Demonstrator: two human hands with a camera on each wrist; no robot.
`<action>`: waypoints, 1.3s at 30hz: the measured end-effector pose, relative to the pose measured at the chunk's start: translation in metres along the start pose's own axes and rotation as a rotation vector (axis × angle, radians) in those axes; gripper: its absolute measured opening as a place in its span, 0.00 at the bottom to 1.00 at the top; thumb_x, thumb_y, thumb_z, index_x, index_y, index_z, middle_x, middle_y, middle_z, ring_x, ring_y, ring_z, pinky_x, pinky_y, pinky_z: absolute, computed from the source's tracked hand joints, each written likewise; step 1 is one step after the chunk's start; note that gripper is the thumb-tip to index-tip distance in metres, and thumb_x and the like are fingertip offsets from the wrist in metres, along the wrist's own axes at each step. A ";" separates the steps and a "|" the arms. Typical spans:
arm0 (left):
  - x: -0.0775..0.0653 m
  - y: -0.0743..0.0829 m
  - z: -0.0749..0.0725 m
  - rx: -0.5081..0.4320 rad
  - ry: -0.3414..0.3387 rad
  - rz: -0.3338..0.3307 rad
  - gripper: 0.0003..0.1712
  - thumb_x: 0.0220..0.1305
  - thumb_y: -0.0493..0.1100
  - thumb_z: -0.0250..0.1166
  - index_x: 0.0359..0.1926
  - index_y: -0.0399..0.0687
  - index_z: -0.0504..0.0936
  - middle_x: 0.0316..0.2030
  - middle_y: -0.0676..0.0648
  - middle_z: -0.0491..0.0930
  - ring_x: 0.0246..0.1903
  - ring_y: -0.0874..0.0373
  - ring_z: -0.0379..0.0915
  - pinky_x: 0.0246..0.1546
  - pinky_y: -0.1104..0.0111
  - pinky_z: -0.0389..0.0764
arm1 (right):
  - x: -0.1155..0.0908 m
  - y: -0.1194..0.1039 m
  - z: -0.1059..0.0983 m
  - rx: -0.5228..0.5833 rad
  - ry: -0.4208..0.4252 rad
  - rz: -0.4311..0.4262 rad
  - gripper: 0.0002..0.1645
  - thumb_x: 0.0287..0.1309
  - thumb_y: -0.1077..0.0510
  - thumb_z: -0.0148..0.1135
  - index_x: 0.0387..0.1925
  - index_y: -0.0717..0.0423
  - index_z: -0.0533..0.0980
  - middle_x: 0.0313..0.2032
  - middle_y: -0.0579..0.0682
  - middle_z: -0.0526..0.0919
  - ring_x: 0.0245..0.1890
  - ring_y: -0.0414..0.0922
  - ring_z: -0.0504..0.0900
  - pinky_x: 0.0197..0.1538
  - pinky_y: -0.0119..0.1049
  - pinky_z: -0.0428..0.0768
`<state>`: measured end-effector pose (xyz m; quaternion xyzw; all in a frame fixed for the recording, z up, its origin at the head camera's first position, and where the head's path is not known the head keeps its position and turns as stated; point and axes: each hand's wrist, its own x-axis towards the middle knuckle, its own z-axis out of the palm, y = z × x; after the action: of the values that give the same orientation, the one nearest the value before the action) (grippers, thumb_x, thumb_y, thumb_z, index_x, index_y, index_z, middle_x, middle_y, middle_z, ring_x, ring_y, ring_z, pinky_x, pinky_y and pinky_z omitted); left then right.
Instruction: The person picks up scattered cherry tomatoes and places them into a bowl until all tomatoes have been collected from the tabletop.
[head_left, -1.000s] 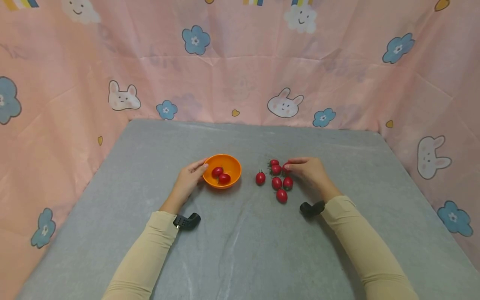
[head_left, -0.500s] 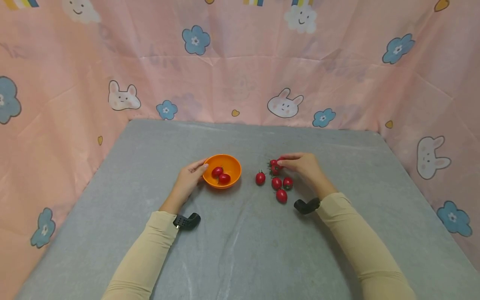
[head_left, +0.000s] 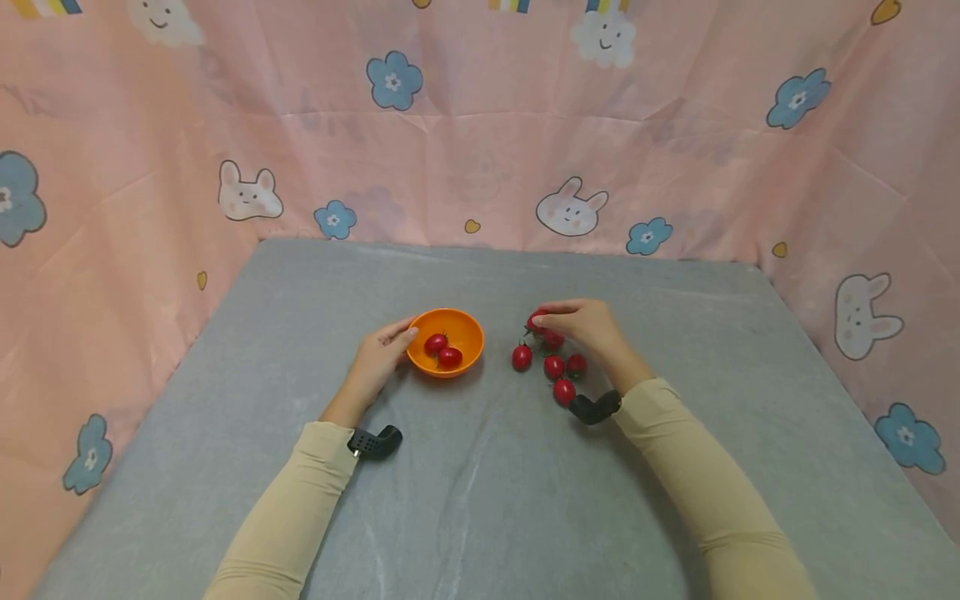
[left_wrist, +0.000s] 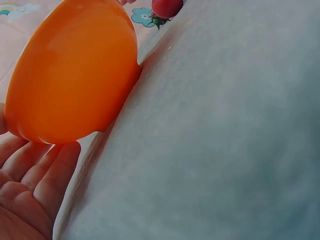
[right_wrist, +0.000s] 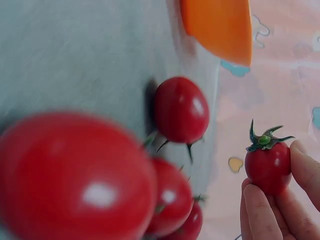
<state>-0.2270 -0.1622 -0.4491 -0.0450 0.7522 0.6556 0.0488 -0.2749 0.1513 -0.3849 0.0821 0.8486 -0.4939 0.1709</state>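
Note:
An orange bowl (head_left: 456,323) stands on the grey table with two cherry tomatoes (head_left: 449,357) inside. My left hand (head_left: 371,371) holds its left side, thumb at the rim and fingers (left_wrist: 57,175) against the outer wall. To the right of the bowl, my right hand (head_left: 596,329) pinches a cherry tomato (right_wrist: 268,167) between thumb and fingers; its green stem faces up in the right wrist view. Below that hand, several more cherry tomatoes (head_left: 553,367) lie loosely grouped on the table. One tomato (head_left: 522,357) lies nearest the bowl. The hand may hide part of the group.
The grey table (head_left: 450,500) reaches back to a pink printed curtain (head_left: 480,125), which also hangs at both sides. Each wrist carries a black camera mount; the right one (head_left: 595,408) sits close beside the nearest tomato of the group.
My right hand has moved left toward the bowl, carrying the pinched cherry tomato up over the group. The left hand and the bowl have stayed in place.

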 end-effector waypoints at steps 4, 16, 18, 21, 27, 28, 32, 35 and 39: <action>0.000 0.000 0.000 0.003 -0.002 -0.003 0.26 0.74 0.49 0.57 0.68 0.45 0.74 0.66 0.42 0.74 0.62 0.49 0.73 0.55 0.68 0.80 | 0.001 -0.008 0.008 -0.003 -0.001 0.015 0.29 0.57 0.43 0.71 0.60 0.45 0.79 0.62 0.51 0.79 0.63 0.52 0.71 0.69 0.53 0.68; 0.000 0.001 0.000 0.001 -0.003 0.005 0.26 0.74 0.48 0.57 0.68 0.44 0.73 0.66 0.42 0.74 0.62 0.51 0.73 0.53 0.72 0.80 | 0.001 -0.028 0.032 0.024 -0.050 -0.050 0.27 0.53 0.43 0.74 0.54 0.45 0.83 0.58 0.49 0.82 0.60 0.50 0.72 0.62 0.48 0.72; 0.000 0.001 0.000 -0.012 -0.004 0.009 0.25 0.74 0.47 0.57 0.67 0.44 0.74 0.66 0.42 0.75 0.62 0.51 0.73 0.52 0.73 0.80 | 0.002 -0.030 0.035 0.042 -0.057 -0.064 0.26 0.52 0.44 0.75 0.53 0.47 0.83 0.57 0.50 0.83 0.61 0.50 0.73 0.64 0.47 0.72; 0.000 0.000 0.000 -0.016 -0.004 0.013 0.25 0.74 0.47 0.57 0.67 0.43 0.74 0.66 0.42 0.75 0.62 0.50 0.73 0.49 0.77 0.80 | 0.002 -0.035 0.040 0.074 -0.071 -0.078 0.26 0.53 0.46 0.75 0.53 0.49 0.83 0.56 0.51 0.83 0.60 0.50 0.75 0.67 0.47 0.73; 0.000 0.001 0.000 -0.021 -0.001 0.018 0.25 0.74 0.47 0.57 0.67 0.42 0.74 0.66 0.41 0.74 0.61 0.51 0.74 0.48 0.77 0.80 | -0.001 -0.042 0.050 0.095 -0.106 -0.125 0.25 0.54 0.49 0.75 0.52 0.52 0.83 0.53 0.52 0.85 0.57 0.50 0.79 0.67 0.45 0.74; 0.000 0.001 0.000 -0.023 -0.001 0.018 0.25 0.74 0.47 0.57 0.67 0.42 0.74 0.66 0.40 0.74 0.61 0.51 0.74 0.48 0.77 0.80 | -0.002 -0.043 0.051 0.097 -0.110 -0.134 0.25 0.54 0.49 0.75 0.52 0.52 0.83 0.52 0.52 0.86 0.56 0.49 0.79 0.67 0.45 0.74; 0.001 0.001 0.000 -0.021 0.001 0.011 0.25 0.74 0.47 0.57 0.67 0.43 0.74 0.65 0.41 0.75 0.60 0.52 0.74 0.48 0.77 0.80 | -0.002 -0.046 0.057 0.103 -0.129 -0.136 0.24 0.54 0.49 0.75 0.52 0.51 0.84 0.49 0.52 0.88 0.56 0.48 0.81 0.66 0.44 0.75; 0.001 0.001 0.000 -0.027 0.003 0.004 0.24 0.74 0.46 0.57 0.66 0.43 0.75 0.65 0.42 0.76 0.59 0.53 0.75 0.47 0.77 0.80 | -0.002 -0.049 0.061 0.077 -0.129 -0.119 0.24 0.53 0.47 0.75 0.51 0.49 0.84 0.50 0.50 0.87 0.57 0.48 0.80 0.66 0.45 0.74; 0.001 0.001 0.000 -0.038 0.000 0.005 0.24 0.74 0.46 0.57 0.67 0.43 0.74 0.65 0.41 0.75 0.59 0.53 0.75 0.48 0.77 0.80 | -0.003 -0.053 0.067 0.040 -0.110 -0.101 0.24 0.51 0.47 0.76 0.50 0.47 0.85 0.54 0.48 0.85 0.59 0.48 0.77 0.67 0.46 0.74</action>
<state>-0.2279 -0.1625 -0.4482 -0.0439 0.7398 0.6698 0.0464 -0.2747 0.0664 -0.3713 0.0153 0.8309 -0.5225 0.1905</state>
